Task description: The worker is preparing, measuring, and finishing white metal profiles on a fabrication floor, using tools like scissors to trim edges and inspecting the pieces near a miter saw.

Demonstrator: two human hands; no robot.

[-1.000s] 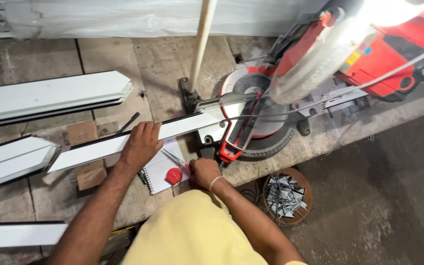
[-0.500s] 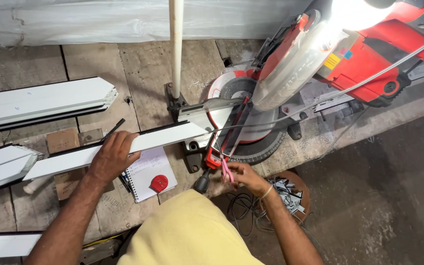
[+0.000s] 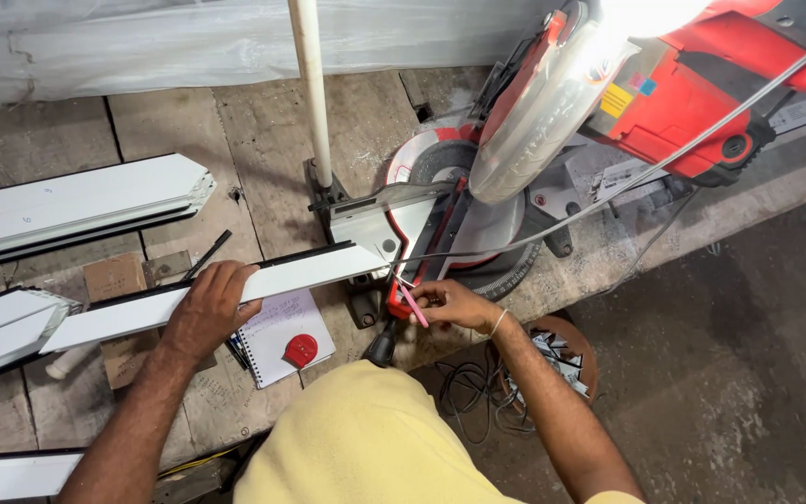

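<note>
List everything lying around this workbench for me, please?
Mitre saw: one, red and silver, top right.
White profile: one, on the saw table, under the left hand.
Other white profiles: three, at left.
Notebook: one, white, red round thing on it.
Pale pole: one, upright behind the saw.
Round tub: one, brown, holding scraps.
Left hand: pressing the profile.
Right hand: holding a pink pencil.

Bright, even daylight over my bench. Harsh glare blows out saw guard (image 3: 552,103) far right. Soft shadows under white profiles (image 3: 76,201) left. Focus sharp; slight stretch at edges.
</note>
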